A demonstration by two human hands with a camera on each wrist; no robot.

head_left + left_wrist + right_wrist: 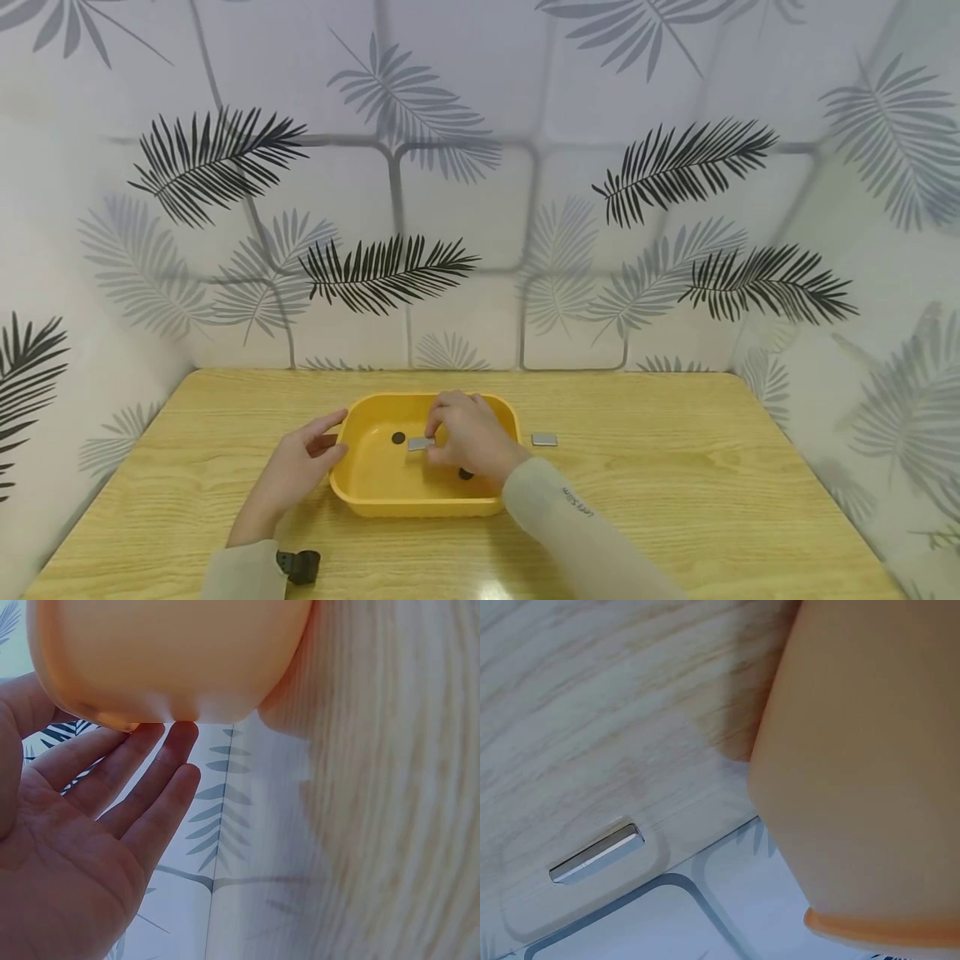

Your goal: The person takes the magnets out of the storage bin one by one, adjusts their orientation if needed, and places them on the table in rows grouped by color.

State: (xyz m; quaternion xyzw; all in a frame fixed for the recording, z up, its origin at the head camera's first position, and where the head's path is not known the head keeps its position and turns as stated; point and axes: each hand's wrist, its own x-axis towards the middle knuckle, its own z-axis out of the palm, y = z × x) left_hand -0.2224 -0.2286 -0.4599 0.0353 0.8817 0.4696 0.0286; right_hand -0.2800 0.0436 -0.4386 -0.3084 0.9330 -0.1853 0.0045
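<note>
A yellow plastic basin (420,507) stands on the wooden table. Just inside it, my right hand (472,433) pinches a small flat grey rectangular block (422,444) between thumb and fingers. Two small dark round pieces lie on the basin floor, one dark disc (398,437) left of the block and another dark disc (466,474) partly covered by the hand. At the basin's left end, my left hand (296,467) rests its fingertips (184,733) against the outer wall, fingers fairly straight. The right hand is hidden behind the basin wall in the right wrist view.
A second grey rectangular block (544,439) lies on the table just right of the basin. Pale wallpaper with leaf prints (465,317) rises behind the table (675,492) and on both sides. A black wrist strap (300,567) shows at the left sleeve.
</note>
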